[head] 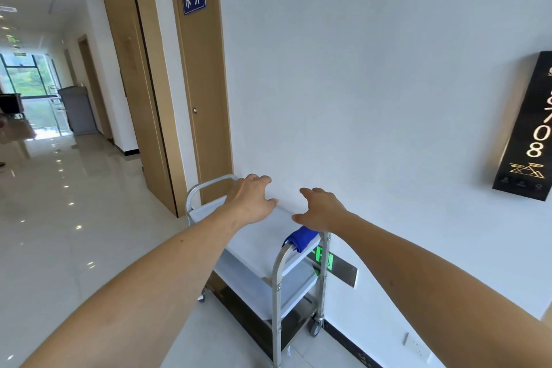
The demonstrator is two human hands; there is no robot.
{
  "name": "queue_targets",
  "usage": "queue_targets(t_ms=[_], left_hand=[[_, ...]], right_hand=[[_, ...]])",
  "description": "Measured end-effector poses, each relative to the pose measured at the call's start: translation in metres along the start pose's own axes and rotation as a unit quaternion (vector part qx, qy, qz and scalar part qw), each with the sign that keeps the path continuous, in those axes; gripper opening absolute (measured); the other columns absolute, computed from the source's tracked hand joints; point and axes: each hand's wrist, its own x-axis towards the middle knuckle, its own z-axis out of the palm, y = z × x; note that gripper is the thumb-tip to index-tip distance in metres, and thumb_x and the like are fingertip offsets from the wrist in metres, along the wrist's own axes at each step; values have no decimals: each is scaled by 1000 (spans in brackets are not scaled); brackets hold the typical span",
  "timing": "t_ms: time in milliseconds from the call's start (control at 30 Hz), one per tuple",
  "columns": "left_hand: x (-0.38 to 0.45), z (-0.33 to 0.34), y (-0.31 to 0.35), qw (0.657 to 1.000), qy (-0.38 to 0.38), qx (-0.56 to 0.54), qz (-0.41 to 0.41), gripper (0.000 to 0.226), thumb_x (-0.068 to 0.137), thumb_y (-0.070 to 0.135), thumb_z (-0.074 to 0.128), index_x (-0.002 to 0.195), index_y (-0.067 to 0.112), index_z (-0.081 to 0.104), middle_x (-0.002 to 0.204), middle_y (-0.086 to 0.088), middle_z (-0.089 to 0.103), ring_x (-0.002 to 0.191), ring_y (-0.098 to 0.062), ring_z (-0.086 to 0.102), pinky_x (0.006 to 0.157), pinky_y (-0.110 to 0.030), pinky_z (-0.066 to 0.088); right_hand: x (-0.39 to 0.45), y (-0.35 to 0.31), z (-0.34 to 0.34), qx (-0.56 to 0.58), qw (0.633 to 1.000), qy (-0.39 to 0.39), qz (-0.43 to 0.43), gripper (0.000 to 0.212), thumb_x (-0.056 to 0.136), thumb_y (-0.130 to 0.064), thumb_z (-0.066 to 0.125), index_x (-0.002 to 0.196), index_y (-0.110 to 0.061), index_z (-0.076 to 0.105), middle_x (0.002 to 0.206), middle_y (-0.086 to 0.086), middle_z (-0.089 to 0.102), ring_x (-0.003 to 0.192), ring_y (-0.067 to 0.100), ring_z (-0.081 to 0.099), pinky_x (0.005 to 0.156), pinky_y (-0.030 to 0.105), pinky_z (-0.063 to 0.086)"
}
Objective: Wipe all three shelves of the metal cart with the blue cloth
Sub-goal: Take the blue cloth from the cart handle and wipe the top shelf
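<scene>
A three-shelf metal cart (pixel 277 284) stands against the white wall, its pale top shelf (pixel 254 242) below my arms. The blue cloth (pixel 300 237) hangs over the cart's near handle bar, at its right end. My left hand (pixel 251 203) hovers above the far part of the top shelf, fingers spread, holding nothing. My right hand (pixel 321 209) hovers just above and beyond the cloth, fingers spread and empty. The middle shelf (pixel 268 287) and the bottom shelf (pixel 295 317) show partly below.
A tan door (pixel 203 84) with a blue sign stands behind the cart's far end. A black room-number plaque (pixel 528 134) hangs on the wall to the right. A lit green exit sign (pixel 324 260) sits low on the wall. A glossy corridor floor (pixel 74 233) opens to the left.
</scene>
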Motion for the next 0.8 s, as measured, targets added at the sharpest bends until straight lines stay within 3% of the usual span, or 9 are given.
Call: queue_targets(t_ms=[567, 800], left_hand=[[216, 21, -148, 996, -62, -11, 64, 60, 90, 45, 56, 144, 24, 39, 147, -5, 39, 134, -28, 36, 106, -44, 37], [273, 71, -169, 989, -113, -33, 89, 60, 89, 45, 56, 143, 25, 40, 144, -4, 41, 132, -26, 38, 104, -43, 39]], right_hand=[[220, -60, 54, -8, 995, 16, 100, 72, 91, -48, 63, 150, -18, 35, 135, 8, 47, 129, 33, 41, 98, 44, 45], [264, -40, 91, -25, 987, -14, 160, 70, 91, -49, 62, 150, -20, 35, 135, 8, 47, 128, 33, 41, 98, 45, 45]])
